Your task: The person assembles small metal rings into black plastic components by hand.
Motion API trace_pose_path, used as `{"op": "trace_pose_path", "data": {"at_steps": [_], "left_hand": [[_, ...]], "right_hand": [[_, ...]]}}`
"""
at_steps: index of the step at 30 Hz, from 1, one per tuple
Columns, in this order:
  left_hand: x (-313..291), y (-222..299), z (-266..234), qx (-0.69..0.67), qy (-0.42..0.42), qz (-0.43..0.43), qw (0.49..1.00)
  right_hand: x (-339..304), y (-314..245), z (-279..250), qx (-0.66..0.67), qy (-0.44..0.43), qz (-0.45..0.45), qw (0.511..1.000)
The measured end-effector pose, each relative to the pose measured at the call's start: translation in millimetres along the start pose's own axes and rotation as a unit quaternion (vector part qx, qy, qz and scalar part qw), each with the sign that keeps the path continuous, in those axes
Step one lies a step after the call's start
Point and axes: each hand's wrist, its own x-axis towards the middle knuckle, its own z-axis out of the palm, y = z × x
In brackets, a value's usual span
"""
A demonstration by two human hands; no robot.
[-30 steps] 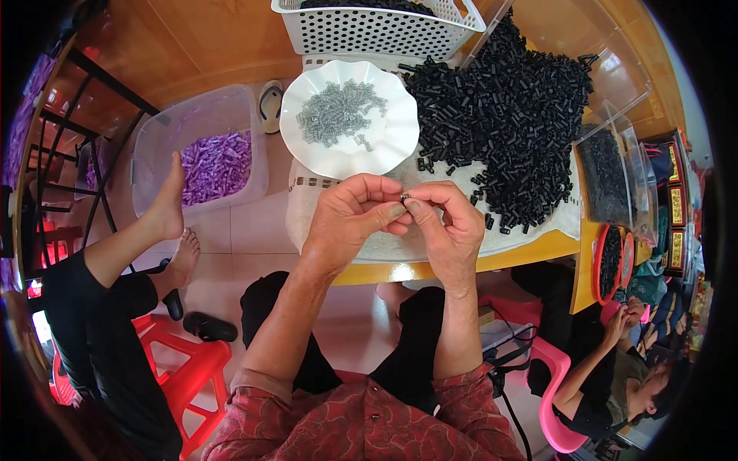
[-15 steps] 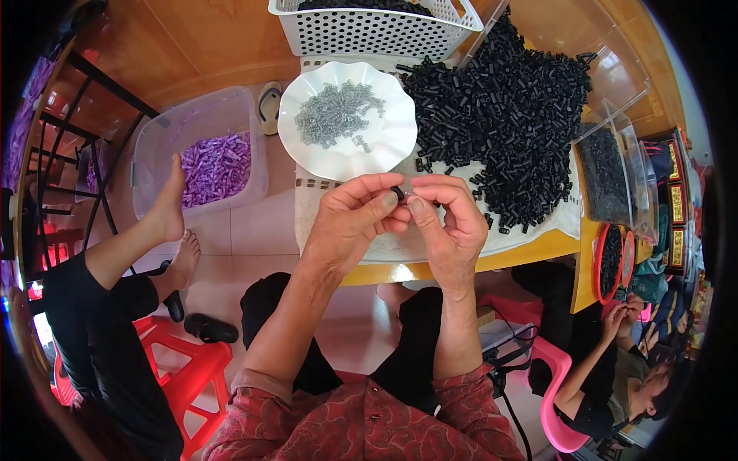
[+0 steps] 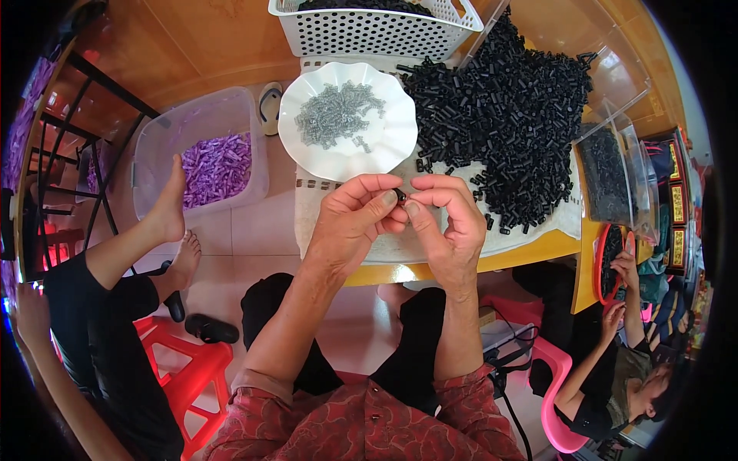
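My left hand [image 3: 361, 211] pinches a small black plastic tube [image 3: 400, 196] between thumb and fingertips. Against the tube's right end are the pinched thumb and forefinger of my right hand [image 3: 446, 219]; what lies between them is mostly hidden. Both hands are over the front of the cloth-covered table. Just beyond my left hand stands a white wavy-rimmed plate [image 3: 307, 157], holding a heap of small metal springs [image 3: 334, 115]. A big pile of black plastic tubes [image 3: 500, 115] spreads across the cloth [image 3: 388, 250] beyond my right hand.
A white perforated basket [image 3: 377, 34] stands at the back. On the floor at left, a clear bin [image 3: 257, 165] holds purple pieces. A red stool [image 3: 188, 369] and another person's legs are at left. At right, a co-worker [image 3: 615, 369] reaches toward a red tray [image 3: 600, 269].
My right fingertips have moved slightly left, closer against the black tube; the bit of spring seen between them is now mostly hidden. The co-worker's hand has moved up to the red tray.
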Motion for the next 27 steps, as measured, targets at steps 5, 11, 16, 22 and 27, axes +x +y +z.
{"op": "trace_pose_path", "data": {"at_steps": [5, 11, 16, 22, 27], "left_hand": [[-1.6, -1.7, 0.3, 0.033, -0.002, 0.021, 0.999], [-0.8, -4.9, 1.7, 0.047, -0.006, 0.023, 0.999], [-0.1, -1.9, 1.7, -0.023, -0.026, -0.010, 0.999], [0.1, 1.8, -2.1, -0.101, -0.038, -0.076, 0.991], [-2.7, 8.4, 3.0, -0.086, -0.008, -0.050, 0.995]], "right_hand": [[0.4, 0.4, -1.0, -0.020, -0.010, 0.001, 1.000], [-0.8, 4.8, -3.0, 0.013, -0.022, 0.020, 0.999], [-2.3, 9.6, -4.6, 0.116, -0.019, 0.073, 0.990], [0.7, 7.4, -13.2, 0.154, 0.050, 0.116, 0.980], [2.6, 16.5, -27.7, 0.132, 0.098, 0.140, 0.976]]}}
